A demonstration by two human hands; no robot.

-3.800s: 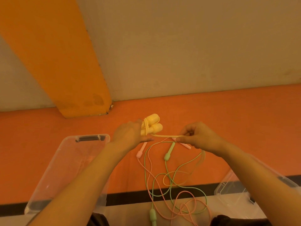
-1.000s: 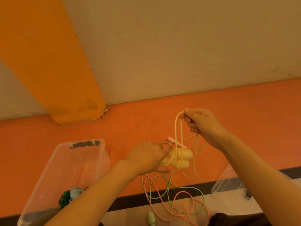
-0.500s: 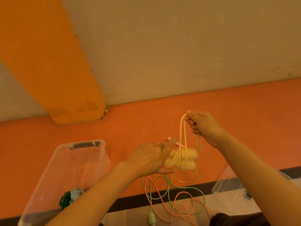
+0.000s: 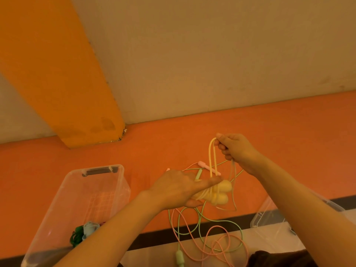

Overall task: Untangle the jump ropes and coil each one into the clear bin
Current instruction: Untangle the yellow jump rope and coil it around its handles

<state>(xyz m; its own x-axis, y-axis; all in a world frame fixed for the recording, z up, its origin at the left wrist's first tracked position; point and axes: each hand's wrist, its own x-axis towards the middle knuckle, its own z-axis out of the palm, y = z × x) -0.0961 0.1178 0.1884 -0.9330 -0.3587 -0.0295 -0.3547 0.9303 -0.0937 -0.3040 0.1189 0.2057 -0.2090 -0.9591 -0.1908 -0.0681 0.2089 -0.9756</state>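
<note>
The left hand (image 4: pixel 178 190) covers most of the yellow jump rope handles (image 4: pixel 221 192), so its grip on them is only partly seen. The right hand (image 4: pixel 236 150) hides where the yellow cord (image 4: pixel 211 157) passes through its curled fingers. The clear bin (image 4: pixel 92 191) on the left is cut off at the bottom edge, and a forearm hides part of its dark green and pale blue contents (image 4: pixel 84 231). A second clear container (image 4: pixel 273 222) at right sits mostly behind the right forearm. The green and pink cords (image 4: pixel 221 241) run off the bottom edge.
</note>
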